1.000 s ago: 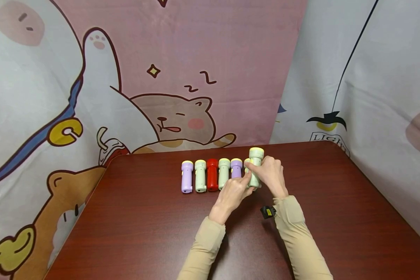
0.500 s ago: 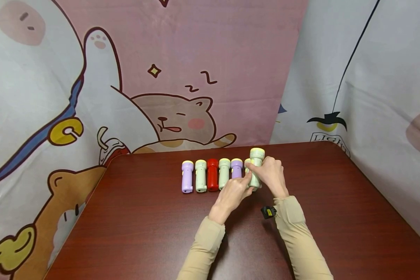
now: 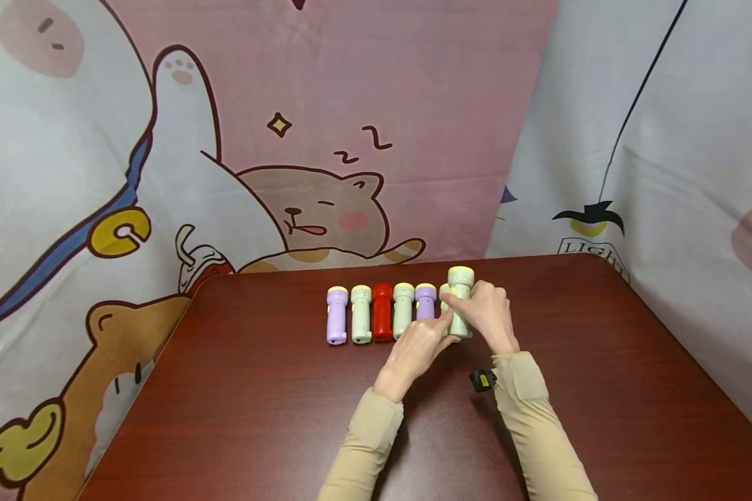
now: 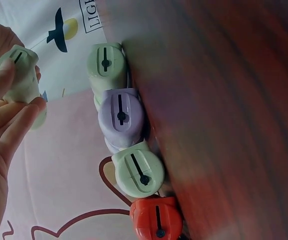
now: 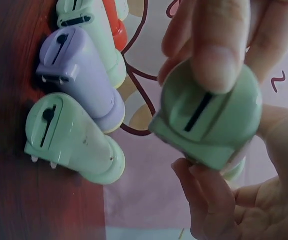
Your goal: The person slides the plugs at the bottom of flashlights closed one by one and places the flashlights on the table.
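Observation:
A pale green flashlight [image 3: 461, 278] with a cream-rimmed head is held up over the right end of a row of flashlights. My right hand [image 3: 487, 313] grips its body, thumb across the near side. From below, my left hand [image 3: 416, 348] holds its tail end. The left thumb [image 4: 4, 80] presses on the slotted end cap [image 5: 233, 120], covering one end of the dark slot in the right wrist view. Behind the held one, another pale green flashlight [image 5: 74, 140] lies on the table, beside a purple flashlight [image 5: 79, 75]. On the lying ones, a dark knob sits in each slot.
Leftward the row continues with a green flashlight [image 3: 404, 311], a red flashlight [image 3: 382, 313], another green flashlight [image 3: 361, 316] and a purple flashlight [image 3: 336, 316]. They lie near the back of the brown table [image 3: 276, 410]. A printed curtain [image 3: 439, 125] hangs behind.
The head view has shifted slightly. The held flashlight stands a touch lower and more upright; both hands keep their hold on it.

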The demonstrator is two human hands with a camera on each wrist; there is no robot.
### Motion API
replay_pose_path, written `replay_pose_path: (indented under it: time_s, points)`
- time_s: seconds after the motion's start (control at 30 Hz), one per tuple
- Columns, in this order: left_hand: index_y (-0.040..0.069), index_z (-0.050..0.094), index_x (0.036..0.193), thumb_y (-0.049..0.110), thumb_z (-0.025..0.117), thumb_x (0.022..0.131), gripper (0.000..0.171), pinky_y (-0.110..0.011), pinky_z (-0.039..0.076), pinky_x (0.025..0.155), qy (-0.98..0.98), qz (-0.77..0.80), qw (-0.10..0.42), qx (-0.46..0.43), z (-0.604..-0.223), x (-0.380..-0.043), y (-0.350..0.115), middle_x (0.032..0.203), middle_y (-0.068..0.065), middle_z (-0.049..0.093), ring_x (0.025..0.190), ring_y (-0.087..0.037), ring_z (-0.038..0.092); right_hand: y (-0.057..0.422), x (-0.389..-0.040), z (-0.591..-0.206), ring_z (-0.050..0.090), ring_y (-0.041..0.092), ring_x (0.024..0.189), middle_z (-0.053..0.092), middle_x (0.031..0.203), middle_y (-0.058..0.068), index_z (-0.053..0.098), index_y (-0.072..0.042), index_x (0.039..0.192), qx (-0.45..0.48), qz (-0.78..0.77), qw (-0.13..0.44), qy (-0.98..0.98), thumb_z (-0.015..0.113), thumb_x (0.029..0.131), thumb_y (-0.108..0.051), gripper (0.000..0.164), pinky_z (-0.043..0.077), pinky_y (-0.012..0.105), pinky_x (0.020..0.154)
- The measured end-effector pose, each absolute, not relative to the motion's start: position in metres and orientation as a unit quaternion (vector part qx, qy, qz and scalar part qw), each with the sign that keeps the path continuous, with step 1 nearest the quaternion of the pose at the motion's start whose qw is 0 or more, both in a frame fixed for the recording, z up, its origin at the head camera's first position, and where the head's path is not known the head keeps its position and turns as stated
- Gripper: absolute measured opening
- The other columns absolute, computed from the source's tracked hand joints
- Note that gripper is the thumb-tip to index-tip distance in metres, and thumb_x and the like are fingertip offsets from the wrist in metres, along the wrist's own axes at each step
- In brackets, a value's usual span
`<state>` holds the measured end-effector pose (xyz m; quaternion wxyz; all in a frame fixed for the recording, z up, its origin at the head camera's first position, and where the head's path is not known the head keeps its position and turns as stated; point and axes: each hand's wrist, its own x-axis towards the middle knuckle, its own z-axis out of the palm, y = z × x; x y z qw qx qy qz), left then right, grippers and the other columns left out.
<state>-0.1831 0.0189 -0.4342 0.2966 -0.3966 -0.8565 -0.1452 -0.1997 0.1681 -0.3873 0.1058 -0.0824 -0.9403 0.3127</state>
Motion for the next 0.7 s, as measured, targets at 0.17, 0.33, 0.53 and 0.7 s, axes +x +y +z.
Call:
replay_pose_path:
  time_s: [0.17, 0.33, 0.53, 0.7]
  points:
    - [0.011, 0.057, 0.107, 0.032, 0.064, 0.083, 0.032, -0.018, 0.05, 0.062, -0.855, -0.161, 0.293, -0.397, -0.436, -0.183, 0.02, 0.073, 0.005, 0.063, 0.07, -0.004, 0.063, 0.173, -0.2, -0.389, 0.054, 0.021, 0.058, 0.056, 0.069, 0.009, 0.055, -0.002, 0.077, -0.083, 0.322, 0.09, -0.939, 0.067, 0.071, -0.056, 0.056, 0.04, 0.025, 0.049]
    - [0.014, 0.064, 0.108, 0.03, 0.062, 0.086, 0.028, -0.019, 0.051, 0.063, -0.855, -0.147, 0.319, -0.381, -0.436, -0.182, 0.017, 0.085, 0.006, 0.07, 0.076, -0.005, 0.066, 0.18, -0.202, -0.392, 0.053, 0.02, 0.059, 0.055, 0.068, 0.008, 0.054, -0.002, 0.076, -0.083, 0.311, 0.09, -0.942, 0.067, 0.072, -0.056, 0.055, 0.039, 0.025, 0.048]
    - [0.015, 0.07, 0.101, 0.024, 0.063, 0.086, 0.019, -0.021, 0.052, 0.064, -0.856, -0.151, 0.354, -0.345, -0.438, -0.184, 0.012, 0.087, 0.007, 0.072, 0.076, -0.007, 0.067, 0.191, -0.207, -0.397, 0.05, 0.02, 0.055, 0.049, 0.063, 0.005, 0.05, -0.005, 0.072, -0.096, 0.287, 0.073, -0.95, 0.063, 0.075, -0.056, 0.052, 0.036, 0.027, 0.044]
    - [0.018, 0.071, 0.1, 0.025, 0.06, 0.087, 0.018, -0.022, 0.051, 0.059, -0.863, -0.155, 0.355, -0.324, -0.439, -0.186, 0.008, 0.085, 0.008, 0.072, 0.073, -0.007, 0.066, 0.2, -0.212, -0.404, 0.054, 0.023, 0.055, 0.054, 0.066, 0.01, 0.053, -0.005, 0.072, -0.11, 0.279, 0.035, -0.953, 0.062, 0.076, -0.055, 0.051, 0.039, 0.03, 0.043]
